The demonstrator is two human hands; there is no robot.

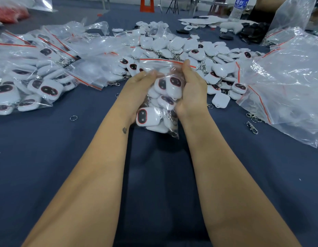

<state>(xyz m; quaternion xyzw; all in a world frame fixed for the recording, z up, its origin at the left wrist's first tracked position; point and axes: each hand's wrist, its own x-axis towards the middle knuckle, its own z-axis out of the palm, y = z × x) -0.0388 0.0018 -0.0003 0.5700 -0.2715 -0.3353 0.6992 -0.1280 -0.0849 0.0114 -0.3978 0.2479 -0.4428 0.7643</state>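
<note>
- Zip bag [160,111] – clear plastic, packed with white cases [148,116] with dark oval faces – is held upright between both hands just above the blue table cloth [65,148], in front of the loose pile [181,45].
- Left hand [136,86]: cupped round the bag's left side, fingers curled into the plastic near the top. Grasping the bag.
- Right hand [192,90]: clasps the right side, fingertips pinching the plastic just under the red zip strip [165,61]. Also grasping the bag.
- The strip lies stretched across above the hands. I cannot tell whether it is sealed.
- Step in hand, as I read it: settling the contents and closing the top.
- To do it well – shake the cases down so none sits against the strip, and check that no key ring pokes up into the seam.
- Squeeze out air before sealing; the bag looks bulgy and full.
- Line up both lips of the strip, then press from one end along to the other rather than at the middle only.
- Keep one hand under the load; thin plastic could stretch or tear at the corners.
- Filled bags [38,77] lie to the left, a likely place for this one.
- Stray key rings [73,118] lie on the cloth.
</note>
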